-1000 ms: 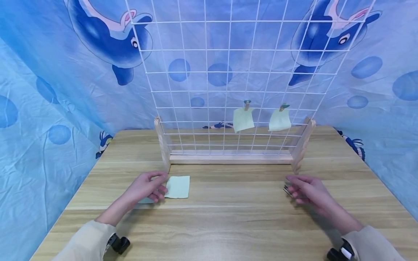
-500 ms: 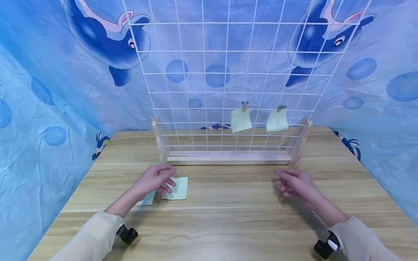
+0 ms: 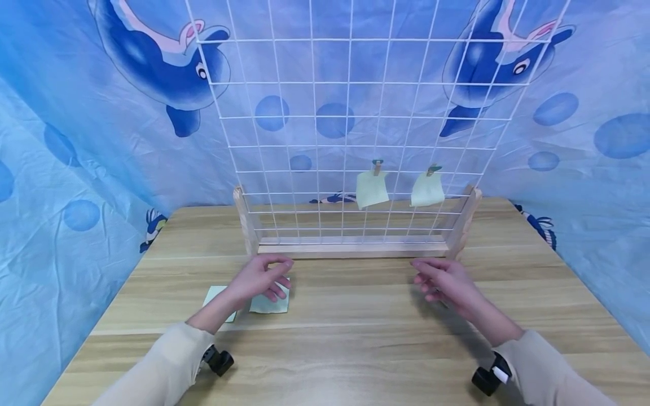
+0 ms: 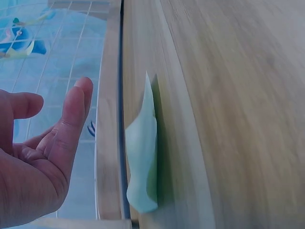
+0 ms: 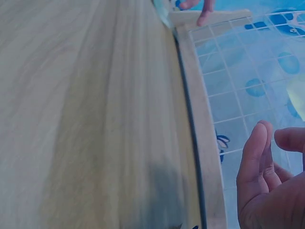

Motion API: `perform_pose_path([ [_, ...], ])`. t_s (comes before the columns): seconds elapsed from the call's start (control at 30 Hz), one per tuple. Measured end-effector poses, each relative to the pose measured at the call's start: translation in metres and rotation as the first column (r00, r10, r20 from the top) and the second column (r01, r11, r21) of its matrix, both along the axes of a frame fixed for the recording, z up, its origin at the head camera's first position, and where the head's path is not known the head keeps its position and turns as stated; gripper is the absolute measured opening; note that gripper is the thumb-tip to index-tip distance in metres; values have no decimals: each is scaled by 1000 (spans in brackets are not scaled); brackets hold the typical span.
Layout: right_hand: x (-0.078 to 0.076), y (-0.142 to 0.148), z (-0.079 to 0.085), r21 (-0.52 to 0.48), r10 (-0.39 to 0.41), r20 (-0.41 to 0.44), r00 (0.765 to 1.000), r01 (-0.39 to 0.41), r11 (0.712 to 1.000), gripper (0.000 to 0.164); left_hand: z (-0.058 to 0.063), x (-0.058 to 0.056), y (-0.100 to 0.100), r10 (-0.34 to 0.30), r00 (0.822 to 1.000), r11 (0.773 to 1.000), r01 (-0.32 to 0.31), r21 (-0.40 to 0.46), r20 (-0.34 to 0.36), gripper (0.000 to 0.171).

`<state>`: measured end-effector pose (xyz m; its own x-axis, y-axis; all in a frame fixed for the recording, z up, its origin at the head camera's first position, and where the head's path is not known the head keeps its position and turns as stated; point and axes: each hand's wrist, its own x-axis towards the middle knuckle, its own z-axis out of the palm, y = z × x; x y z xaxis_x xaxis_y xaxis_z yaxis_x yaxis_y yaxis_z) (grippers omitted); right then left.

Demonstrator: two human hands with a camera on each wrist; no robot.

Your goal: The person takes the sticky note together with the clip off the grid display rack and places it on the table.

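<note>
My left hand (image 3: 264,277) hovers over a pale green paper note (image 3: 269,305) on the table, fingers loosely bent and thumb apart, holding nothing. In the left wrist view that paper note (image 4: 142,152) has a curled edge. A second paper note (image 3: 215,292) lies to its left, partly under the forearm. My right hand (image 3: 444,283) is above the table near the rack's right foot; the right wrist view shows a gap between thumb and fingers with nothing in it. Small dark tips (image 5: 195,227) show at that view's bottom edge, too cut off to identify.
A white wire grid (image 3: 315,117) stands in a wooden base (image 3: 350,250). Two pale green notes, a left one (image 3: 372,190) and a right one (image 3: 427,190), hang on it by small clothespins (image 3: 377,167) with green tops. Behind hangs a blue dolphin-print cloth (image 3: 101,169).
Both hands have moved inward, the left to the right over the nearer note and the right to the left, uncovering more of the second note. The view has shifted slightly.
</note>
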<state>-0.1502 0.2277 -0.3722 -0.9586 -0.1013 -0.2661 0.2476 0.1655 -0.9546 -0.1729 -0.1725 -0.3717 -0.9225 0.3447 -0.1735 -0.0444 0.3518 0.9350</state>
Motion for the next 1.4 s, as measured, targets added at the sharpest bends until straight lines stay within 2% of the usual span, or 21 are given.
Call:
perform_pose_path([
  [0.23, -2, -4, 4, -84, 6, -50, 999, -10, 996, 45, 3, -2, 15, -23, 1000, 999, 23, 22, -16, 50],
  [0.53, -7, -18, 11, -105, 6, -135, 991, -21, 994, 50, 1, -9, 37, -39, 998, 997, 42, 72, -41, 48],
  [0.73, -9, -24, 19, -148, 4, -201, 980, -34, 988, 34, -2, -15, 53, -47, 998, 992, 51, 114, -36, 48],
  [0.87, -12, -26, 28, -177, 1, -250, 968, -47, 983, 24, -3, -18, 63, -43, 997, 993, 49, 111, -59, 45],
  [0.97, -13, -28, 34, -177, 12, -286, 958, -65, 982, 27, 0, -19, 69, -40, 997, 993, 48, 112, -72, 44],
  [1.13, -16, -33, 44, -183, 19, -310, 951, -79, 980, 42, 9, -21, 75, -24, 997, 986, 36, 164, -78, 42],
  [1.4, -25, -39, 59, -198, -4, -344, 939, -69, 978, 50, 27, -31, 86, 0, 989, 978, 31, 207, -151, 40],
])
